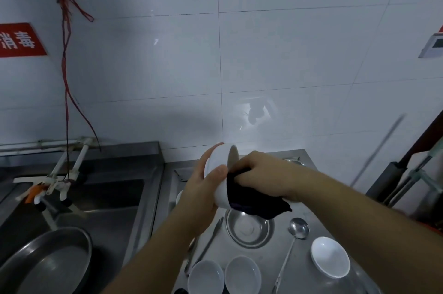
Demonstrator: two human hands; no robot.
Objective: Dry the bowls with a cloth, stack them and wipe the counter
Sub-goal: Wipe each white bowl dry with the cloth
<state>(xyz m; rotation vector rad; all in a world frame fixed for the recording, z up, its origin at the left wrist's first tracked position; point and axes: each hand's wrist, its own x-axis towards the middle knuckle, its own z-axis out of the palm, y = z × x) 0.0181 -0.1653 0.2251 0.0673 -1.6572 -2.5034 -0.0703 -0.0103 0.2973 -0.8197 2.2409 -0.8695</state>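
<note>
White bowls: four, one held (pixel 219 169), two side by side at the counter's (pixel 309 212) near edge (pixel 206 275) (pixel 243 274), one toward its right edge (pixel 330 256). Steel bowl (pixel 249 227): one. Ladle (pixel 296 241): one. Tongs (pixel 206 245): one pair. Dark cloth (pixel 251 200): one. Steel basin (pixel 50 262) in the sink: one.
</note>
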